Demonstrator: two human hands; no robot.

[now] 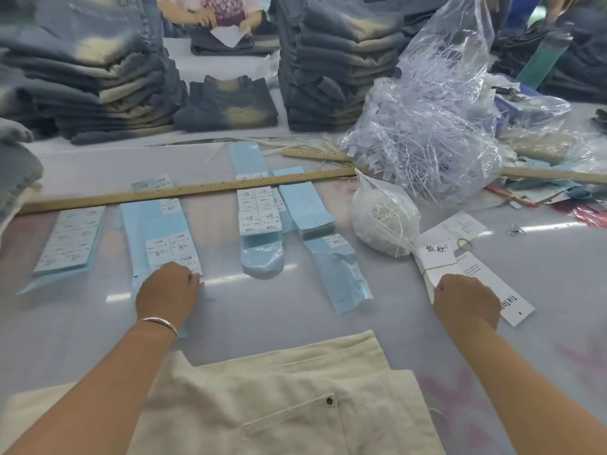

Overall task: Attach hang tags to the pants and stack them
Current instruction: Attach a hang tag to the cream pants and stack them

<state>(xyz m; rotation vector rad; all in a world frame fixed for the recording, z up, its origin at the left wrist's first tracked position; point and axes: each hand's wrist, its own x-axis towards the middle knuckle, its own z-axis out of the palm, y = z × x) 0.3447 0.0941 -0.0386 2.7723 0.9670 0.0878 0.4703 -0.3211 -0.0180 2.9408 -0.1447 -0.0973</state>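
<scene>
1. Denim, washed blue and tan, makes up the biggest things here: three tall stacks of folded pants [98,90] from ten to one o'clock, plus one short pile between them. Whether those carry tags I cannot tell.
2. Cream pants [279,399] lie flat on the tabletop [542,274] at six o'clock, nearest the person, with no tag visible on them; I judge this pair is only being started, so tagging and stacking are left.
3. A large clear bag of plastic fasteners [427,133] sits at two o'clock, a smaller knotted bag of white loops [384,221] just below it.
4. Two long wooden rulers [184,192] cross the middle.
5. About five blue sticker sheets [167,238] lie in a row at nine to twelve o'clock.
6. One banded bundle of hang tags [440,257] sits at three o'clock.
7. The left hand [167,293] is curled, fingertips pressing a sticker sheet; a pinch I cannot confirm. The right hand [466,303] curls over the hang tags, apparently gripping one.
</scene>
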